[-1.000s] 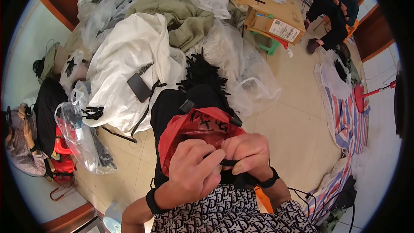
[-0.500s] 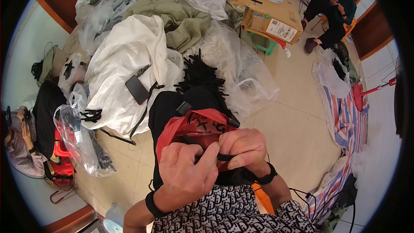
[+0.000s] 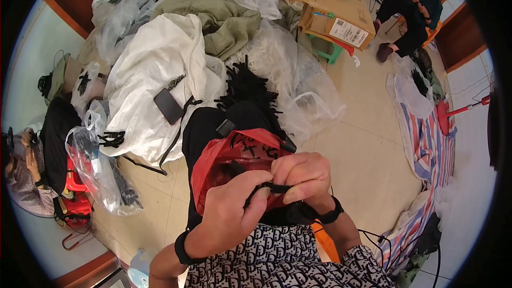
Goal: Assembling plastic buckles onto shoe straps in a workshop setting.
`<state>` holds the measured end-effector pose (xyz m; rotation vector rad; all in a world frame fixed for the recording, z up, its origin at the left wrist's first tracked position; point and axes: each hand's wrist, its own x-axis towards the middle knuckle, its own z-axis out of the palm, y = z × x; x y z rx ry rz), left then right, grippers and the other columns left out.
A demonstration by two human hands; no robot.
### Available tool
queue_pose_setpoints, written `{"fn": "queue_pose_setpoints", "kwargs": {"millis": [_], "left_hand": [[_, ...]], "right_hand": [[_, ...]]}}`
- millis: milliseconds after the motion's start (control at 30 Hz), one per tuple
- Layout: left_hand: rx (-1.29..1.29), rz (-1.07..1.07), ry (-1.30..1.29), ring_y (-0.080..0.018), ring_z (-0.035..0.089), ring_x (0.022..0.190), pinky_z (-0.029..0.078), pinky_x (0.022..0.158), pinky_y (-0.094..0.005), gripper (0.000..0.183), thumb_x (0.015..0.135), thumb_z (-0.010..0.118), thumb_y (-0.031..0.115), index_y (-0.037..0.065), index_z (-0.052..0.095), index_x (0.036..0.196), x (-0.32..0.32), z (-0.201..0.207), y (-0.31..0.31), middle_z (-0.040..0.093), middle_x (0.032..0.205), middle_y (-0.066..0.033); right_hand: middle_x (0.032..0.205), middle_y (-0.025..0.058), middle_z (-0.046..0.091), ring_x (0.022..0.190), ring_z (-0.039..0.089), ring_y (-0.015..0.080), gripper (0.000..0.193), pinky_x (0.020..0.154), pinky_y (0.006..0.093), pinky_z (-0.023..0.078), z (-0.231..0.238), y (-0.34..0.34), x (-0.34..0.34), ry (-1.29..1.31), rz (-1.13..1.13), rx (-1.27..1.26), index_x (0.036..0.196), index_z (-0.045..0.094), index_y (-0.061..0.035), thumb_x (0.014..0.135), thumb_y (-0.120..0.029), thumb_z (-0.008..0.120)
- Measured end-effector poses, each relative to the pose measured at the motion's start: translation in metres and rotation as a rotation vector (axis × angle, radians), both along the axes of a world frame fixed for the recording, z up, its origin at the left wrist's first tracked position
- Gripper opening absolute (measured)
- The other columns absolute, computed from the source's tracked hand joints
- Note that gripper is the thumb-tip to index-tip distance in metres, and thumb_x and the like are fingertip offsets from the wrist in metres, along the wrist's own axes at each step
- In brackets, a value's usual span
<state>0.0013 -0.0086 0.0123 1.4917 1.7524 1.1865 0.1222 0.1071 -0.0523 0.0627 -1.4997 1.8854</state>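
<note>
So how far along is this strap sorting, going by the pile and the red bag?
Done: hard to count, though black pieces seem to lie in the open red bag. In hand: the left hand and the right hand pinch one small black strap piece between them above the bag. Left: a heap of black strap pieces beyond the bag, and a smaller bunch by the white sack.

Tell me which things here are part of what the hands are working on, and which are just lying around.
In use:
left hand
right hand
black strap
red bag

Lying about:
white sack
phone
cardboard box
green stool
striped mat
</note>
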Motion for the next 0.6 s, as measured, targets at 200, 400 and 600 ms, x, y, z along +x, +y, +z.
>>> {"fn": "queue_pose_setpoints", "kwargs": {"millis": [200, 400, 600], "left_hand": [[-0.066, 0.037, -0.044, -0.0196, 0.061, 0.063, 0.045, 0.055, -0.0253, 0.016, 0.075, 0.053, 0.001, 0.001, 0.055, 0.091, 0.001, 0.000, -0.001, 0.060, 0.074, -0.0112], [-0.089, 0.047, -0.031, -0.0162, 0.060, 0.060, 0.044, 0.053, -0.0237, 0.017, 0.076, 0.053, 0.000, 0.001, 0.054, 0.093, 0.001, -0.007, -0.002, 0.060, 0.071, -0.0103], [0.042, 0.062, 0.078, -0.0244, 0.057, 0.053, 0.044, 0.046, -0.0310, 0.022, 0.074, 0.057, 0.001, 0.002, 0.052, 0.096, 0.006, -0.023, -0.004, 0.057, 0.070, -0.0125]], "right_hand": [[0.062, 0.0122, 0.055, 0.053, 0.051, 0.0195, 0.020, 0.048, 0.0269, 0.039, 0.002, 0.000, 0.000, -0.025, -0.018, 0.011, 0.053, 0.049, 0.0031, 0.055, -0.002, 0.069], [0.061, 0.0086, 0.054, 0.052, 0.052, 0.0193, 0.019, 0.046, 0.0262, 0.039, 0.010, -0.003, 0.006, -0.174, -0.117, 0.179, 0.054, 0.051, -0.0001, 0.055, -0.005, 0.070], [0.061, 0.0048, 0.050, 0.053, 0.051, 0.0189, 0.019, 0.045, 0.0285, 0.041, 0.031, -0.013, 0.002, -0.219, -0.370, 0.757, 0.057, 0.052, -0.0033, 0.052, -0.010, 0.070]]}}
